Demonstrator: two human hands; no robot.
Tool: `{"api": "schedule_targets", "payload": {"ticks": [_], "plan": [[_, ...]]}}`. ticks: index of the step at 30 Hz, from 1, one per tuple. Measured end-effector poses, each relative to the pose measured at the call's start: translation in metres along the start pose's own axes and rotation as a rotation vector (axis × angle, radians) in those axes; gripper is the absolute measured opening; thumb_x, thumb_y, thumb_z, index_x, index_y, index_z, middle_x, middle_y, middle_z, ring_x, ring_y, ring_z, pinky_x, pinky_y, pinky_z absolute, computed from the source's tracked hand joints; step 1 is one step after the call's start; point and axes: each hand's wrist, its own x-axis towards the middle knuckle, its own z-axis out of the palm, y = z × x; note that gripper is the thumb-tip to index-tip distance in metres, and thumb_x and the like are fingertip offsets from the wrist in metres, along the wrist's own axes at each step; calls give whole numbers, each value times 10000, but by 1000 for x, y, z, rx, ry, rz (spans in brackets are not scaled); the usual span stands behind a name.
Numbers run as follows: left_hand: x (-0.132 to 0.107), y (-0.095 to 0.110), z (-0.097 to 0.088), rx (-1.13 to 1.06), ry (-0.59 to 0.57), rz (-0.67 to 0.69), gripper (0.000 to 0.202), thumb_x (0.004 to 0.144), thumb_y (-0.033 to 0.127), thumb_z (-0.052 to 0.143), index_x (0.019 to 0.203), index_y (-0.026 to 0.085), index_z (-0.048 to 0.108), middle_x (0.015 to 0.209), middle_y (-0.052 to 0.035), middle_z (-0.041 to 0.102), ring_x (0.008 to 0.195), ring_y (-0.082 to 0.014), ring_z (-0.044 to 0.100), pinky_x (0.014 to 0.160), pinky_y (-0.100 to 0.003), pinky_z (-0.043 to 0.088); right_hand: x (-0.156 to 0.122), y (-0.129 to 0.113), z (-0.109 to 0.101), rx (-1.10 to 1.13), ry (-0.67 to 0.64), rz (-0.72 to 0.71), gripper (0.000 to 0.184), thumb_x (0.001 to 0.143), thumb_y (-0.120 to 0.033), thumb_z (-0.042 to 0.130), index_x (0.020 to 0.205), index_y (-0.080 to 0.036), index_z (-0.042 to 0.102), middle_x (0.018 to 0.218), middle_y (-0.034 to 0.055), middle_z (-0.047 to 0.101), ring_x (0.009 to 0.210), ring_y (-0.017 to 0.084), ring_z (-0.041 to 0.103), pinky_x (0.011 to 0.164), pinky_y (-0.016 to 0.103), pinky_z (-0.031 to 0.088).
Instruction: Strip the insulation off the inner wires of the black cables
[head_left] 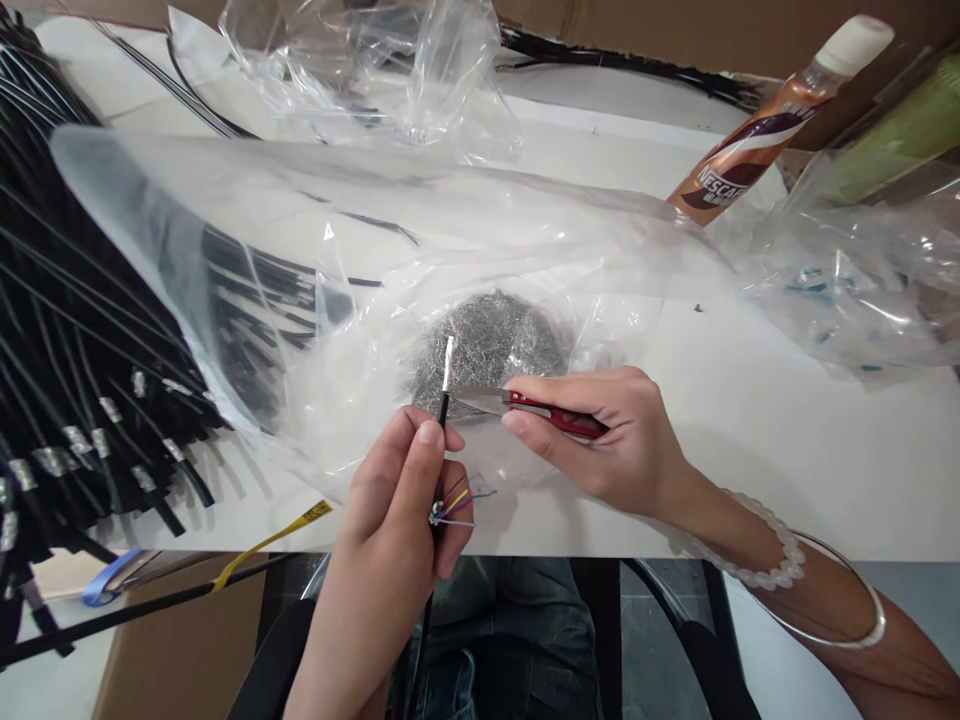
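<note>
Because the black cable (442, 412) looks light and springy, its stripped end (449, 364) fragile, we judge it best pinched by the jacket (443, 402), as our left hand (405, 485) does, above the plastic bag (480, 225). That end is silvery-white; coloured wires (457, 506) splay at that hand. Our right hand (626, 430) grasps red-handled snips (555, 413), blades (484, 399) near the jacket's edge.

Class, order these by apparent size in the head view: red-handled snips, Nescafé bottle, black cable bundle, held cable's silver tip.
1. Black cable bundle
2. Nescafé bottle
3. Red-handled snips
4. Silver tip
</note>
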Motion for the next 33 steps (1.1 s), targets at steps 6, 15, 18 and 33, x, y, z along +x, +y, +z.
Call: {"api": "schedule_targets", "payload": {"ticks": [6, 15, 18, 33], "plan": [[5, -9, -2, -25, -40, 38, 207, 957, 307, 414, 807, 178, 475, 513, 52, 353, 393, -46, 269, 408, -184, 259, 0, 1, 1, -13, -15, -9, 117, 791, -173, 637, 698, -102, 633, 549, -27, 433, 495, 28, 321, 467, 141, 305], [6, -10, -2, -8, -14, 71, 206, 961, 287, 407, 796, 182, 472, 494, 54, 336, 397, -48, 274, 423, -183, 272, -2, 1, -1, 14, -1, 24, 79, 776, -171, 652, 717, -119, 652, 543, -32, 456, 480, 28, 345, 452, 138, 311], [6, -12, -4, -17, -6, 80, 221, 966, 304, 402, 798, 181, 476, 498, 54, 346, 393, -44, 270, 416, -179, 269, -1, 1, 0, 8, -14, 24, 82, 786, -186, 645, 753, -115, 671, 534, -32, 451, 475, 30, 348, 449, 140, 316], [10, -21, -7, -43, -74, 128, 176, 949, 285, 435, 800, 194, 458, 527, 60, 372, 411, -31, 346, 395, -100, 330, -1, -1, 0, 5, -31, 6, 110, 801, -197, 634, 726, -121, 660, 536, -29, 434, 473, 29, 327, 441, 141, 306]]}}
